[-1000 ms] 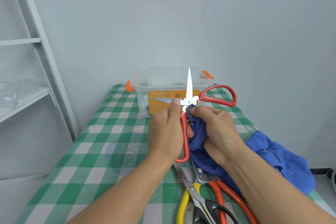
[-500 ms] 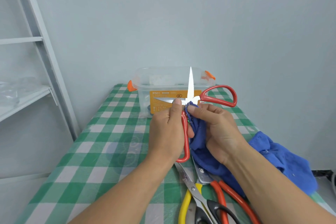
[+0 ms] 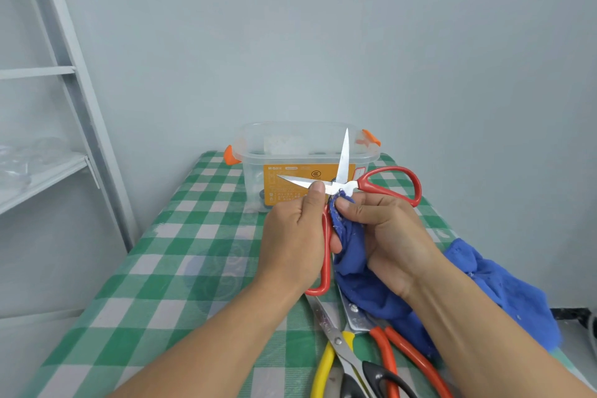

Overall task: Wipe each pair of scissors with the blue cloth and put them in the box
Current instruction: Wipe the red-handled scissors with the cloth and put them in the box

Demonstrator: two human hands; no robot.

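Left hand [image 3: 290, 242] fingers curl round red scissors [image 3: 365, 185]; right hand [image 3: 391, 236] fingers pinch blue cloth [image 3: 504, 287] at pivot. Box [image 3: 255, 152] at 12 o'clock, yellow scissors [image 3: 326, 362] and orange scissors [image 3: 384, 349] at 6; worktop [image 3: 161, 268] bare toward 9.

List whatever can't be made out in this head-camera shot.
All head view.
- Box contents: cloudy wall and orange label hide them; label print too small.
- Yellow-handled scissors, orange-handled shears: handles cut off by bottom edge; shears' blade tips under blue cloth.
- Red scissors: lower handle loop partly behind left hand; pivot covered by cloth pinched in right hand.
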